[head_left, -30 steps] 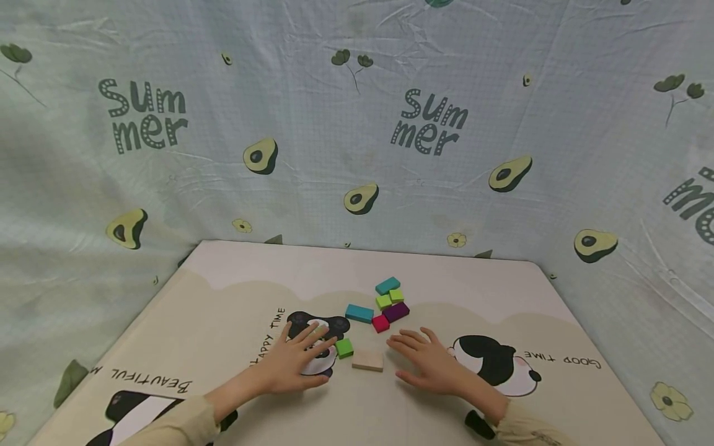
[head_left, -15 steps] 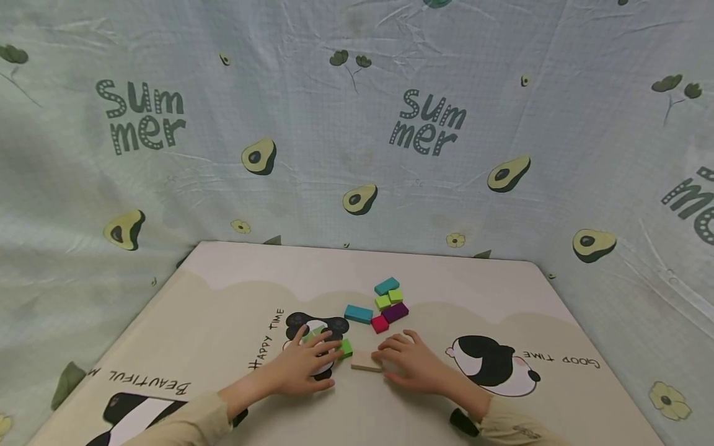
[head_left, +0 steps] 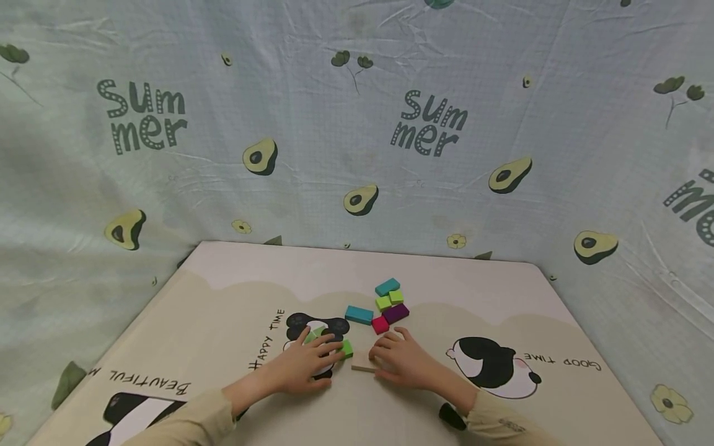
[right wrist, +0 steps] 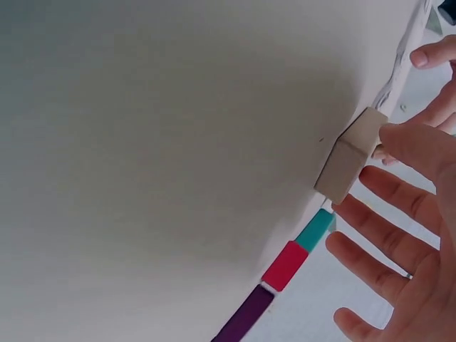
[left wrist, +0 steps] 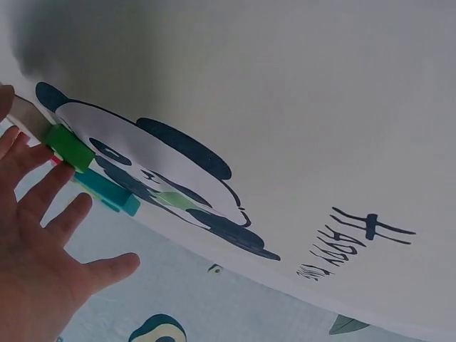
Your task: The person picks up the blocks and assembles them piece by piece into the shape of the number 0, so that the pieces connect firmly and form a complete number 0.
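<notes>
In the head view, my left hand [head_left: 300, 368] lies low over the table with fingers spread, their tips right at a bright green block [head_left: 348, 349]. The left wrist view shows the same green block [left wrist: 71, 148] beside those fairly straight fingers, the thumb held apart. My right hand [head_left: 411, 364] pinches the right end of a plain wooden block [head_left: 361, 362], covering that end. From the right wrist, the thumb and forefinger meet the side of this wooden block [right wrist: 348, 162], while the other fingers stretch out past it.
Behind the hands lie a blue block [head_left: 359, 314], a red block [head_left: 380, 325], a purple block [head_left: 396, 313], two lime blocks [head_left: 389, 300] and a second blue block [head_left: 387, 286]. A printed mat [head_left: 234, 310] covers the table, with a patterned curtain [head_left: 312, 124] behind.
My right hand has moved left and closed its fingers onto the wooden block. My left hand has shifted slightly right, its fingertips now reaching the green block.
</notes>
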`<state>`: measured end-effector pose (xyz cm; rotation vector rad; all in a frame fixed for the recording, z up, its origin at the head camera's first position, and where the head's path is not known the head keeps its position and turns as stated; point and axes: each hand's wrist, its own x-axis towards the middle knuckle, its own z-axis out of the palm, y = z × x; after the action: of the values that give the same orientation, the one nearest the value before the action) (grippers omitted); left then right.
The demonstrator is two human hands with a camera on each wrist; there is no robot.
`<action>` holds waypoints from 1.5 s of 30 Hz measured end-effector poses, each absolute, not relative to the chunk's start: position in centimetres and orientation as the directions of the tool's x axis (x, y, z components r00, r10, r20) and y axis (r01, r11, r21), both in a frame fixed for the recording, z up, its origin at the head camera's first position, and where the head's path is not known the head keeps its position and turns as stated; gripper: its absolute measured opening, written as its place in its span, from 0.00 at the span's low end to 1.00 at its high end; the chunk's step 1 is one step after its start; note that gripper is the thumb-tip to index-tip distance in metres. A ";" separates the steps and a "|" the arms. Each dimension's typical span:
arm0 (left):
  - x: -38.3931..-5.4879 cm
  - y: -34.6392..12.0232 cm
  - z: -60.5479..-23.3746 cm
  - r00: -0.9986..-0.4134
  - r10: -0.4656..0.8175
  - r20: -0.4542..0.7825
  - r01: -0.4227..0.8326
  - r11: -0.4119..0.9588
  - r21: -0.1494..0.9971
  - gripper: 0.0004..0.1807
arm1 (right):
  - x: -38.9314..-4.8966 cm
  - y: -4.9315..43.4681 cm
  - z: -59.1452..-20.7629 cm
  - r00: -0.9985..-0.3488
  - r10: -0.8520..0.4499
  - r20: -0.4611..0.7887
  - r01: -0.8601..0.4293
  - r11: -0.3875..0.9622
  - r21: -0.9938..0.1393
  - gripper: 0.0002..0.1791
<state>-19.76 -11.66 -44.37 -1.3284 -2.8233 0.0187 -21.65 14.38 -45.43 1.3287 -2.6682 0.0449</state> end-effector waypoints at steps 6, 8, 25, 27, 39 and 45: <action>-19.8 -11.6 -44.4 -0.624 0.781 0.020 0.781 0.625 -0.016 0.28 | -21.9 13.3 -45.3 -0.590 -0.795 0.138 -0.784 0.606 0.136 0.14; -19.8 -11.6 -44.3 -0.617 0.787 0.024 0.787 0.617 -0.015 0.28 | -21.9 13.0 -45.2 -0.597 -0.793 0.127 -0.777 0.610 0.157 0.15; -19.9 -11.2 -44.0 -0.613 0.790 0.004 0.790 0.613 -0.004 0.27 | -21.7 14.6 -45.2 -0.588 -0.787 0.187 -0.776 0.615 0.143 0.13; -19.9 -11.3 -44.0 -0.615 0.789 0.003 0.789 0.615 -0.004 0.27 | -21.6 15.2 -45.1 -0.586 -0.782 0.211 -0.777 0.617 0.126 0.13; -20.0 -11.6 -43.9 -0.609 0.793 0.016 0.793 0.609 -0.002 0.27 | -20.9 18.6 -45.0 -0.583 -0.768 0.265 -0.788 0.614 0.044 0.13; -20.1 -11.5 -43.9 -0.605 0.796 0.020 0.796 0.605 -0.002 0.27 | -20.5 19.4 -45.3 -0.580 -0.776 0.247 -0.795 0.606 0.036 0.11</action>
<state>-20.14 -11.54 -43.91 -1.3873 -2.7977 -0.0119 -20.53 19.44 -45.31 1.2928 -2.5961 0.1144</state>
